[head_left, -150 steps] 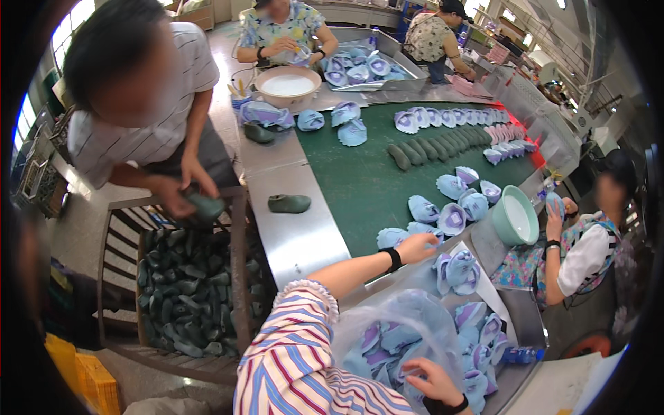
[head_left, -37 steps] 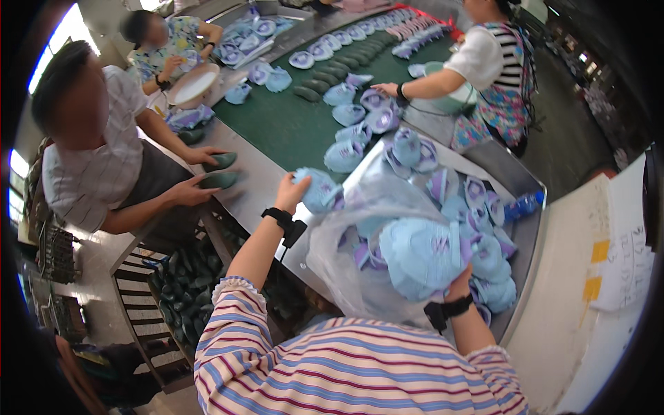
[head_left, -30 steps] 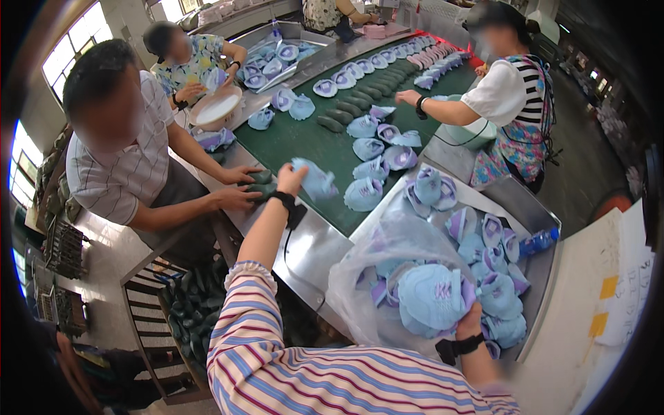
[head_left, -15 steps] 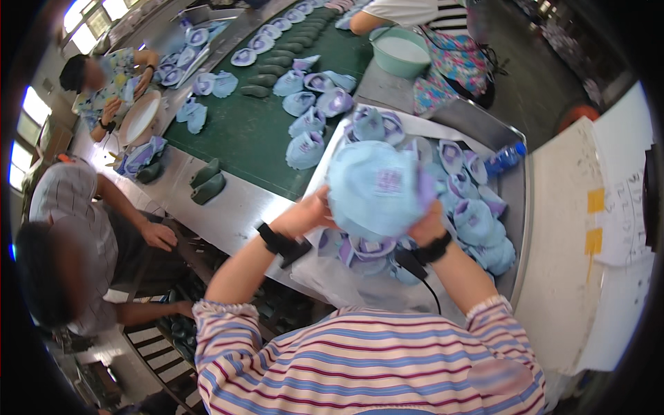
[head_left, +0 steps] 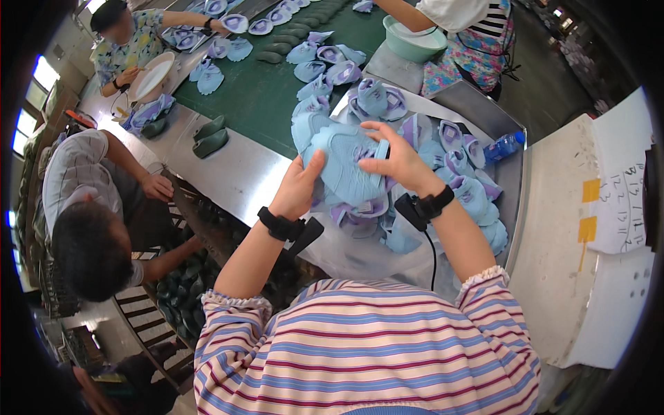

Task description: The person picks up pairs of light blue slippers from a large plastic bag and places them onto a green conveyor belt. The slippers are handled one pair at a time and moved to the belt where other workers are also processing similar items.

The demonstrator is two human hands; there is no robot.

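Observation:
A light blue shoe upper [head_left: 342, 166] with purple lining and pale laces is held up in front of me, over the metal tray. My left hand [head_left: 299, 187] grips its left edge, thumb on top and the other fingers partly hidden beneath. On its right side, my right hand [head_left: 401, 162] has thumb and fingers around the edge near the lacing. More blue and purple uppers lie just below and beside it, such as a pile of uppers [head_left: 470, 197] at the right of the tray. Both my wrists wear black bands.
The tray's rim [head_left: 515, 221] and a blue bottle [head_left: 505, 146] are at right. Ahead, the green table [head_left: 242, 104] carries rows of uppers and dark green shoe lasts [head_left: 209, 138]. A co-worker [head_left: 90, 214] sits close on my left; others work farther off, near basins.
The upper has been turned and lowered slightly left, now showing its lacing. My right hand has shifted up along its edge. The far-left co-worker's arm has reached out toward the uppers.

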